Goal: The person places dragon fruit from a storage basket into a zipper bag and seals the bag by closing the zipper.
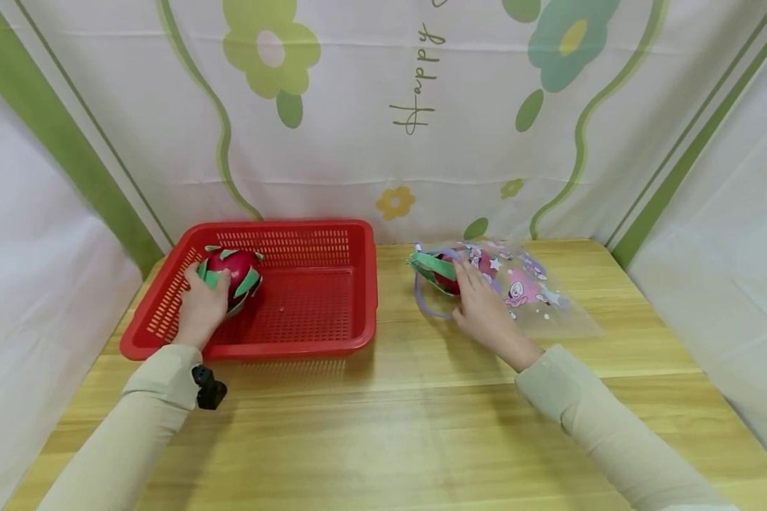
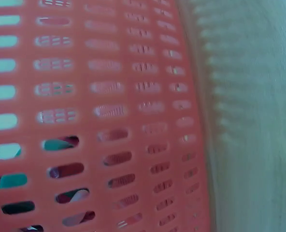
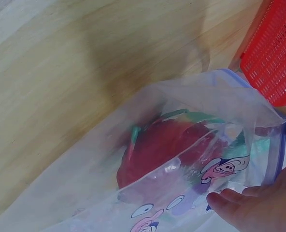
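Observation:
My left hand [image 1: 203,306] grips a toy dragon fruit [image 1: 233,266], red with green leaf flaps, inside the red plastic basket [image 1: 366,305]. The left wrist view shows mostly the slotted wall of the basket [image 2: 97,145], with bits of green and dark red behind its slots. On the right, my right hand [image 1: 488,312] holds the purple-edged mouth of a clear zip bag [image 1: 550,312] printed with pink cartoon figures. A second dragon fruit [image 3: 157,150] lies inside the bag, its green leaves toward the opening. Fingers [image 3: 230,205] of the right hand lie against the printed plastic.
Both the basket and the bag are on a light wooden table [image 1: 371,440]. A flower-printed cloth [image 1: 345,156] hangs behind, and white cloth walls [image 1: 741,234] stand at the sides. A small black device [image 1: 209,388] is strapped at the left sleeve cuff.

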### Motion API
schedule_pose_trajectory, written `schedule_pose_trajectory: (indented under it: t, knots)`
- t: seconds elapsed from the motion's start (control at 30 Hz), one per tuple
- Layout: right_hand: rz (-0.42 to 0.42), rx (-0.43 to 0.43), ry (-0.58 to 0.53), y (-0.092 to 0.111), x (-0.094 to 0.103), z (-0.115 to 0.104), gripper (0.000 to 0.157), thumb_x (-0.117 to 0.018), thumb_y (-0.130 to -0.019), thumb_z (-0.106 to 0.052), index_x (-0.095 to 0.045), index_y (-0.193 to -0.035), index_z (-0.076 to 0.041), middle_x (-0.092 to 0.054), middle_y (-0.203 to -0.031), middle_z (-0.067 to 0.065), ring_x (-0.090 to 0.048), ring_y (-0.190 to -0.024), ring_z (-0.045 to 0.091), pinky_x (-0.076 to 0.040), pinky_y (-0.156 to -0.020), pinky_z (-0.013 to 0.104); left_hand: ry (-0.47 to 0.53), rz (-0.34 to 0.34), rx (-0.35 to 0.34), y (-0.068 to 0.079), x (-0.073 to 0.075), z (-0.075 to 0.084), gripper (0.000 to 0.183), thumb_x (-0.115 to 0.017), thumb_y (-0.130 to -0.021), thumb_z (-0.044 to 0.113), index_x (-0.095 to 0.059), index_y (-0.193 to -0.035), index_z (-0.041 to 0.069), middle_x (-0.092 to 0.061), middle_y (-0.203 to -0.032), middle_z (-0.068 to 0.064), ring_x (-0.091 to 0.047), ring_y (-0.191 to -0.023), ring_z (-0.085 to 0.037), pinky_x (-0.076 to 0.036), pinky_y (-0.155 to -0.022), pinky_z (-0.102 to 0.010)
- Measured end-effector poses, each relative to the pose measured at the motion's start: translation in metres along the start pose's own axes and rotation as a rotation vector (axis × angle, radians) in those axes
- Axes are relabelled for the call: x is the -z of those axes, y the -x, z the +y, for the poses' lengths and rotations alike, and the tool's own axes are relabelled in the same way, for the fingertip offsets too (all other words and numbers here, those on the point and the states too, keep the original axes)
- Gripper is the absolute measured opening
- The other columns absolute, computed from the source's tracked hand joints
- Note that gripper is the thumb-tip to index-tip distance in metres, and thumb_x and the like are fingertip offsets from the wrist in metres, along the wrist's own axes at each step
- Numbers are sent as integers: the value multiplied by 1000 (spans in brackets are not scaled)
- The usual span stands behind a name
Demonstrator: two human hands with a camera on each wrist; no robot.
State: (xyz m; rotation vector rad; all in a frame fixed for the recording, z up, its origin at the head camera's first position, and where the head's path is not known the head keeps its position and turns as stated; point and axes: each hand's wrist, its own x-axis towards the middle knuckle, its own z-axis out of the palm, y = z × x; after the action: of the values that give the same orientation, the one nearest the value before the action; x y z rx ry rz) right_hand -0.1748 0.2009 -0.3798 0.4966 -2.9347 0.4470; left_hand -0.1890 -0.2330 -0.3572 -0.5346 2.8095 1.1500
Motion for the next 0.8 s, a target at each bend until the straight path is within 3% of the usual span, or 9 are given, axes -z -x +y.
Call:
schedule_pose_trajectory:
  t: [0.13,0.43,0.6,0.8]
  knots:
    - [7,-2,11,-1,0,-1,83,-60,-81,-5,-15,-150,6,-12,-158,24,-25,-142,44,-26,-114,54,84,27,-8,4,2,4,85,-22,-97,58,15,-149,2,-21,-145,-43,-32,-130,-55,-29,-107,-62]
    - [45,2,19,-1,0,-3,81,-59,-81,-3,-17,-148,8,-15,-157,27,-28,-140,45,-27,-115,52,214,121,-178,14,1,25,78,-33,-97,56,-3,-153,12,-26,-152,-26,-33,-136,-42,-31,-109,-60]
    - [42,-16,8,-3,1,-3,81,-58,-81,-3,-15,-149,7,-13,-158,26,-27,-140,45,-26,-115,53,253,117,-247,26,-5,45,75,-35,-96,56,-8,-154,15,-31,-152,-21,-37,-134,-38,-34,-107,-58]
    - [66,-13,6,-3,2,-5,81,-58,-81,-3,-16,-149,7,-15,-157,26,-30,-139,46,-28,-114,53,230,91,-326,44,-22,66,75,-41,-95,58,-15,-153,19,-38,-148,-18,-41,-130,-36,-37,-104,-58]
